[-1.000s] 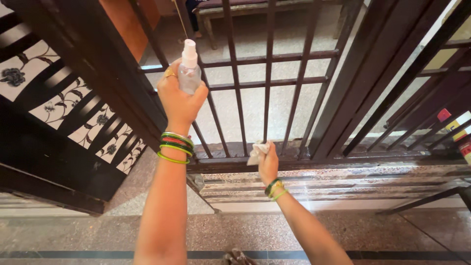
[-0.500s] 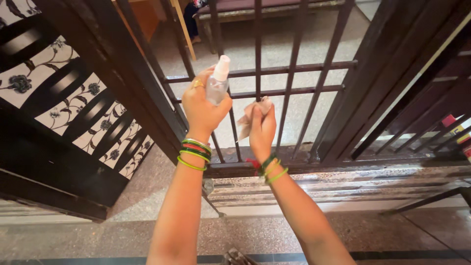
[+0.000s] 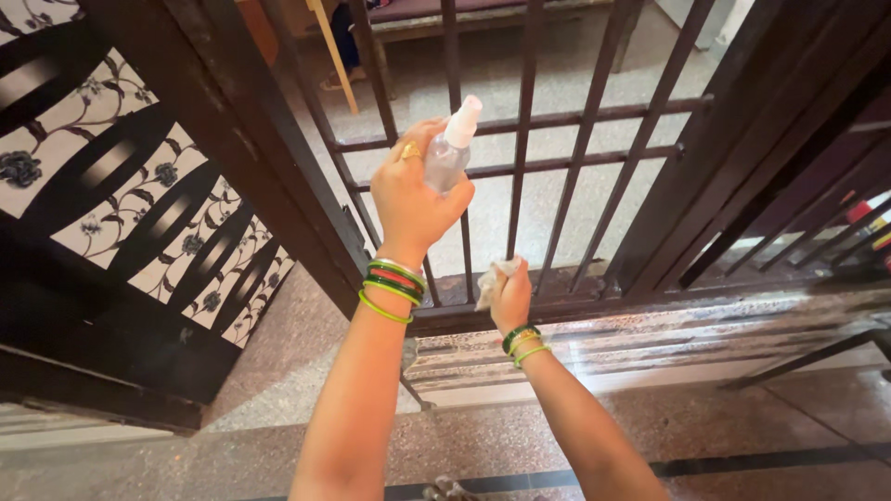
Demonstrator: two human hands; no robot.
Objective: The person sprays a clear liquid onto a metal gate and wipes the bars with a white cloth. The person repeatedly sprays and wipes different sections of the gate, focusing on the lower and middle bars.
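White cloth (image 3: 489, 281), bunched in the right hand (image 3: 510, 297), has dropped from mid-bar height to the gate (image 3: 575, 158) bottom rail. Left hand (image 3: 413, 199) still grips the spray bottle (image 3: 450, 148), raised at the bars.

left wrist (image 3: 392, 283): green, red bangles | ring (image 3: 409, 151): apparently gold | right wrist (image 3: 522, 343): green bangles

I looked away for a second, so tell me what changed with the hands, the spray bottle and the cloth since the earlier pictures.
The right hand with the white cloth rose up a vertical bar half a second ago, then dropped back to the gate's bottom rail. The left hand stayed raised, holding the spray bottle toward the bars. Nothing was let go.
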